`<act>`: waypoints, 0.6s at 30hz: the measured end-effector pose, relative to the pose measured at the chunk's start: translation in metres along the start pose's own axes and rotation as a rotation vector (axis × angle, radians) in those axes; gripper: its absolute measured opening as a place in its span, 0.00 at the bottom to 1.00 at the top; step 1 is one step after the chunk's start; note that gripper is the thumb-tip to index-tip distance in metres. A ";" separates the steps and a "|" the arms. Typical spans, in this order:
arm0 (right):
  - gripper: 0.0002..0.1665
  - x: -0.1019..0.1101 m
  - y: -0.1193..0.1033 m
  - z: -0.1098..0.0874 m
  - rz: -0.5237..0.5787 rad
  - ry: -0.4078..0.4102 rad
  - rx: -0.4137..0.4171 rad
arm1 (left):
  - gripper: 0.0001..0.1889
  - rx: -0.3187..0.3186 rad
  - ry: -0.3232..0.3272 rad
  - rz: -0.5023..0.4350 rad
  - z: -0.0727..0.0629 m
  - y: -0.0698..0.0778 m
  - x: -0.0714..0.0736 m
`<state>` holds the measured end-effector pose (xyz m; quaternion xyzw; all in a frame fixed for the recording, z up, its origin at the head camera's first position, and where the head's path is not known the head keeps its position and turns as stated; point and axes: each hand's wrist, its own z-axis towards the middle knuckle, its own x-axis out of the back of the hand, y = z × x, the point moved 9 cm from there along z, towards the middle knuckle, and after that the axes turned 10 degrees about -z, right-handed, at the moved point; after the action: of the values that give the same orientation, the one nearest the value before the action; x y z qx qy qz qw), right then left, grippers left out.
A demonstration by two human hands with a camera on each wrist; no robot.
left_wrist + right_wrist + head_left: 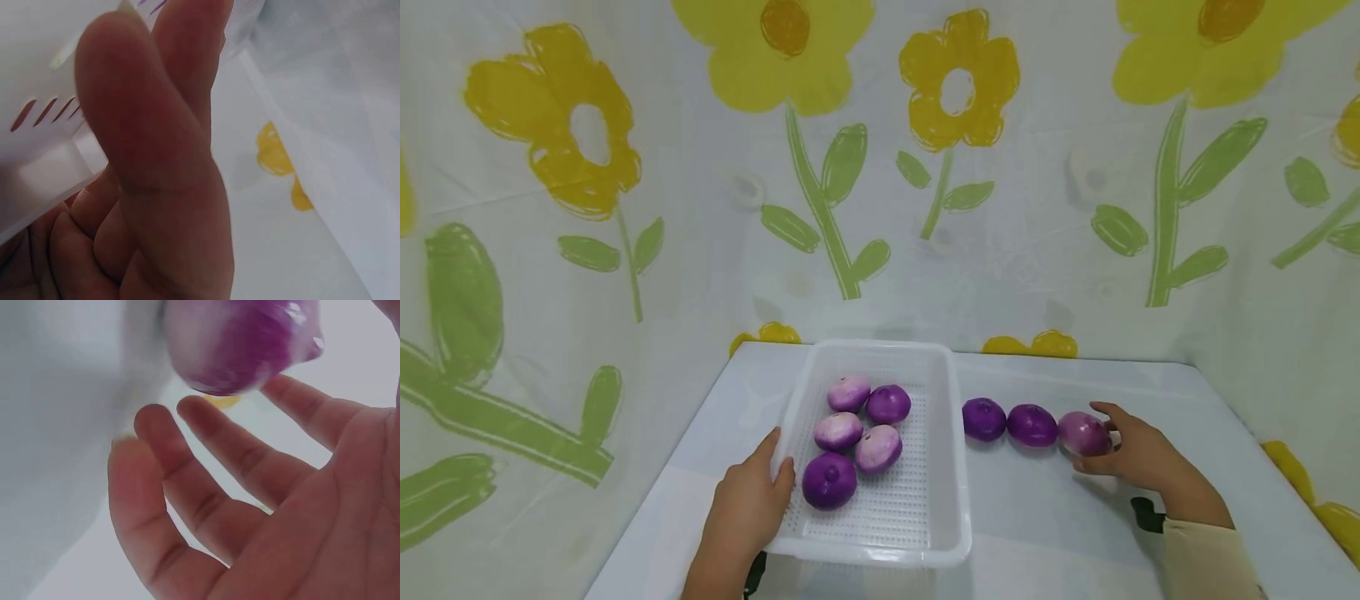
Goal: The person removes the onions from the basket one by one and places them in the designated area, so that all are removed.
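A white plastic basket point(951, 467) with a perforated floor holds several purple onions point(830, 481), some of them paler on top. My left hand point(741, 496) grips its left side; in the left wrist view, the thumb point(156, 125) stands large against the basket wall, with other fingers curled beneath. Right of the basket, a dark purple onion point(983, 419), another dark onion point(1032, 426) and a paler onion point(1084, 434) lie in a row. Around the paler one, my right hand point(1138, 450) spreads its thumb and fingers; in the right wrist view, several fingers point(206, 481) are loosely extended below that onion point(237, 344).
The white table point(1045, 533) carries the basket and the row of onions. Behind it and along both sides hangs a white cloth point(1015, 275) printed with yellow flowers and green leaves.
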<state>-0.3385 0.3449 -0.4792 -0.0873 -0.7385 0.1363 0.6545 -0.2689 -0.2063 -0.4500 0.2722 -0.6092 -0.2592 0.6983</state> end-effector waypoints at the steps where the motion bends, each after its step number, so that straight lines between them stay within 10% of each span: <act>1: 0.73 0.003 -0.001 -0.001 -0.007 0.006 0.003 | 0.31 -0.009 0.008 0.007 0.000 0.001 0.001; 18: 0.69 0.016 -0.017 -0.011 -0.074 0.094 0.070 | 0.31 0.011 0.012 0.005 -0.003 0.002 0.001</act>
<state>-0.3287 0.3344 -0.4575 -0.0431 -0.7045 0.1336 0.6957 -0.2659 -0.2059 -0.4481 0.2760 -0.6070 -0.2524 0.7011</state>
